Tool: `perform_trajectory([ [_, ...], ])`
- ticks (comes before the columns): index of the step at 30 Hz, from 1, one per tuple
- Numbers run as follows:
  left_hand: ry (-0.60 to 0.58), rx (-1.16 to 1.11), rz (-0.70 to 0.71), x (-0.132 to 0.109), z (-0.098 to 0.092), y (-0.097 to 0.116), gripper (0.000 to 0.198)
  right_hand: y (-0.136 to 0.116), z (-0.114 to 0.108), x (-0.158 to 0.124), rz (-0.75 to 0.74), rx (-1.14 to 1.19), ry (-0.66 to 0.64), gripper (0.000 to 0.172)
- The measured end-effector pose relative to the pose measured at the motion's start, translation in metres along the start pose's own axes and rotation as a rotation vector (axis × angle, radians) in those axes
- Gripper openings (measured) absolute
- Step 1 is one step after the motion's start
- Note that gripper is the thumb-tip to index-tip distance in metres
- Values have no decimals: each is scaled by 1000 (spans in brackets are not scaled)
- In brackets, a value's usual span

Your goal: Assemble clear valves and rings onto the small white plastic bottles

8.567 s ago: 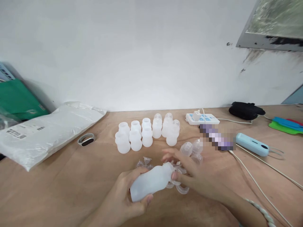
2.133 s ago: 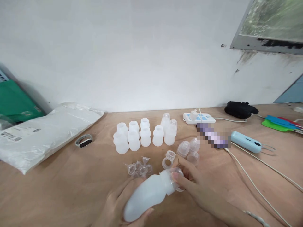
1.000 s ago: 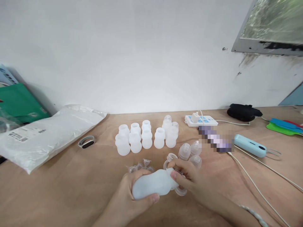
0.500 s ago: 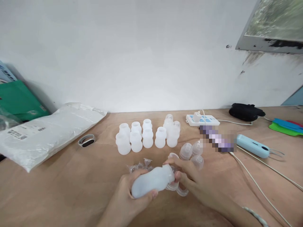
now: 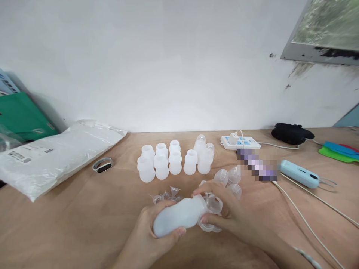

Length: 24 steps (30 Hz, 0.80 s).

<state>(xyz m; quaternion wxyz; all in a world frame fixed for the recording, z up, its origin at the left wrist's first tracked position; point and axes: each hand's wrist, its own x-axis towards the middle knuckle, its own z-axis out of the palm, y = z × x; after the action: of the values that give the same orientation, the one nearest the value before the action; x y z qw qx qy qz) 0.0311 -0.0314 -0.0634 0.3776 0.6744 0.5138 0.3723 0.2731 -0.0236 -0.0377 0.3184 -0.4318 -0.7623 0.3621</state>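
Observation:
My left hand (image 5: 148,233) wraps round a milky white baby bottle (image 5: 178,217), which lies tilted with its neck to the right. My right hand (image 5: 228,211) has its fingers and thumb round the neck end of that bottle; any separate part there is partly hidden. Just behind the bottle lie several clear silicone nipples (image 5: 174,191). Clear collar rings (image 5: 206,226) lie under and beside my right hand, partly covered by it. Clear dome caps (image 5: 234,175) stand behind that hand.
Several open white bottles (image 5: 162,168) stand in rows, with dome-capped bottles (image 5: 204,162) to their right. A wristband (image 5: 102,165) and white plastic parcel (image 5: 64,153) lie left. At right are a power strip (image 5: 246,142), a pixelated phone (image 5: 256,164), a light-blue device (image 5: 299,173) and cables.
My right hand's fingers and thumb have spread a little and shifted round the bottle's neck. The bottle and my left hand have moved slightly left.

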Motion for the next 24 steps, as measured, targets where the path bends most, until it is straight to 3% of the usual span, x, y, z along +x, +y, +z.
perform_trajectory([
  [3,41,22,-55,0,-2,-6,40,-2,-3,-1,-16,14,21,69],
  [4,44,32,-71,-1,-2,-8,42,-2,-3,-1,-1,4,20,67],
  [7,89,19,-106,-3,0,-9,47,-3,-3,-2,17,-54,-16,37],
  [9,50,-74,-140,-1,-1,-5,47,-4,-5,-1,-58,-55,-20,27],
  [12,-156,-278,-221,8,-6,4,49,-1,-12,-1,-206,22,71,27],
  [14,-251,-360,-257,14,-10,8,56,2,-18,-3,-191,41,130,31],
  [17,-223,-383,-263,17,-10,6,63,5,-19,-7,-91,18,54,45],
  [20,-117,-359,-244,14,-5,0,61,1,-10,-7,-90,-7,-74,43],
  [24,-116,-358,-174,8,-2,0,60,-10,-1,-4,-144,-86,-17,36],
])
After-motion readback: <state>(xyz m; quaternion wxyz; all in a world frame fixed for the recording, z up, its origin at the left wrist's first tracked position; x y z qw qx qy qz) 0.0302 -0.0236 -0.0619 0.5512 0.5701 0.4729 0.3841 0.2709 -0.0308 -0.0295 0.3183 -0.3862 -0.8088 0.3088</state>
